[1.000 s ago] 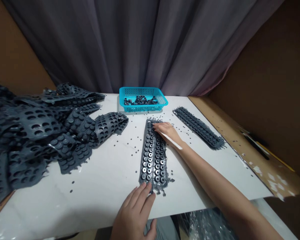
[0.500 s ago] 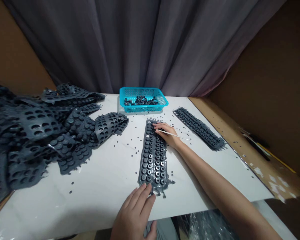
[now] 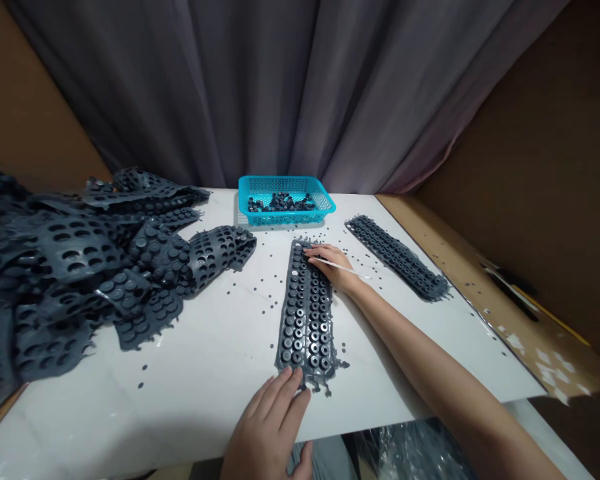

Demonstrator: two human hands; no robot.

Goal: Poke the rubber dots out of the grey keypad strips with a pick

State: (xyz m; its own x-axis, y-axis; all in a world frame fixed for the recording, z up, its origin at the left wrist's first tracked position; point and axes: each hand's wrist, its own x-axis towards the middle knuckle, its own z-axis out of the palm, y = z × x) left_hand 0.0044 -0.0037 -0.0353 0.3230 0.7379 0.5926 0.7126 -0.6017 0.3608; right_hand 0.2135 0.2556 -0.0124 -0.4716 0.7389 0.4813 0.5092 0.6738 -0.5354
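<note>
A long dark rubber strip (image 3: 306, 313) studded with ring-shaped parts lies on the white table (image 3: 220, 360), running away from me. My left hand (image 3: 275, 427) lies flat with fingers stretched out, its fingertips pressing the strip's near end. My right hand (image 3: 333, 265) rests on the strip's far end, closed on a thin white stick (image 3: 347, 271) whose tip touches the far rows.
A turquoise basket (image 3: 286, 197) holding small black parts stands at the back. A second studded strip (image 3: 396, 256) lies to the right. A big heap of punched dark sheets (image 3: 80, 267) covers the left side. Tiny black bits dot the table. Cardboard walls stand left and right.
My right hand has turned the stick from a steeper slant to a flatter one and shifted slightly along the strip's far end. My left hand has stayed put.
</note>
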